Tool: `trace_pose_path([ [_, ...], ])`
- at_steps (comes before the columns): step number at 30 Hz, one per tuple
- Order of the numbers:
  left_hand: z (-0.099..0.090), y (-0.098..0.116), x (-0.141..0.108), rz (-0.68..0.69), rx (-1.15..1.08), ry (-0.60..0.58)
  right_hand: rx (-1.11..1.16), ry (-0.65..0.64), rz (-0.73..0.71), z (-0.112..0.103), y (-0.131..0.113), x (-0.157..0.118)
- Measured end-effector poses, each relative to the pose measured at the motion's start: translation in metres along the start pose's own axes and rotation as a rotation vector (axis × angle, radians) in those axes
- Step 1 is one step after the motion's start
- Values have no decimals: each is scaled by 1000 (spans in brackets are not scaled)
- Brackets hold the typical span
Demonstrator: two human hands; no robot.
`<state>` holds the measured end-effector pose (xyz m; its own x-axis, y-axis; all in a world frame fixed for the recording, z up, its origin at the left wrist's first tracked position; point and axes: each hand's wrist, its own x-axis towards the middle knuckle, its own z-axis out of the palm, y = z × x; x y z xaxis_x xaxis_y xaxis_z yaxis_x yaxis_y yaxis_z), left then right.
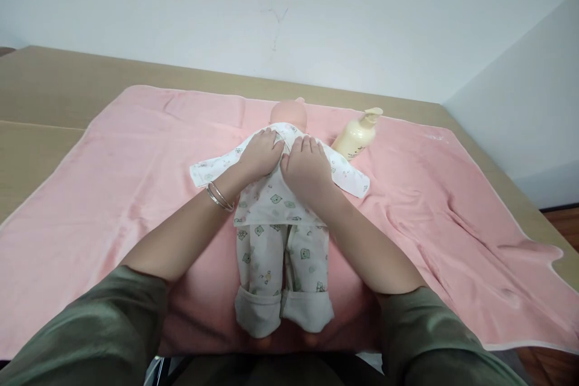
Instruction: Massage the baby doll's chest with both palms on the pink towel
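A baby doll (289,114) lies on a pink blanket, its head at the far side and its feet toward me. It wears a white printed top (278,196) and matching trousers (307,253) with rolled-up cuffs. My left hand (261,154), with bangles (219,196) at its wrist, lies on the doll's upper chest near the neckline. Beside it, my right hand (308,170) rests flat on the other half of the chest. The fingers of both hands are stretched over the cloth. The top's sleeves spread out to either side. My palms hide most of its front.
The pink blanket (149,175) covers much of a wooden table (58,84). A cream pump bottle (357,137) leans at a tilt beyond the doll's right-hand sleeve in view. A white wall (203,24) stands behind the table.
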<state>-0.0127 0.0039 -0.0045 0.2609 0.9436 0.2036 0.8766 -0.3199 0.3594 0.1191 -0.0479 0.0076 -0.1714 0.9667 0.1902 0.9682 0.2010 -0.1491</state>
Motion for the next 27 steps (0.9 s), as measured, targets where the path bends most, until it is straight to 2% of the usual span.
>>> trace_pose_path([
  [3,6,0,-4,30,29,43,39,-45,-57,0,2,4],
  [6,8,10,-16,108,102,103,161,-129,-101,0,23,24],
  [9,6,24,-27,108,179,125,261,-113,-43,0,44,43],
  [11,2,29,-29,82,191,109,265,-104,-19,0,49,46],
  [15,-6,21,-17,-10,103,23,148,-110,-52,-5,34,30],
  [18,-4,7,-7,-80,34,11,83,-122,-136,-9,18,14],
  [22,8,-2,-7,38,84,91,128,-127,-162,-7,12,11],
  [24,12,-1,-10,73,120,134,177,-138,-129,-5,18,19],
  [27,14,2,-12,54,116,170,241,-117,-29,0,30,31],
])
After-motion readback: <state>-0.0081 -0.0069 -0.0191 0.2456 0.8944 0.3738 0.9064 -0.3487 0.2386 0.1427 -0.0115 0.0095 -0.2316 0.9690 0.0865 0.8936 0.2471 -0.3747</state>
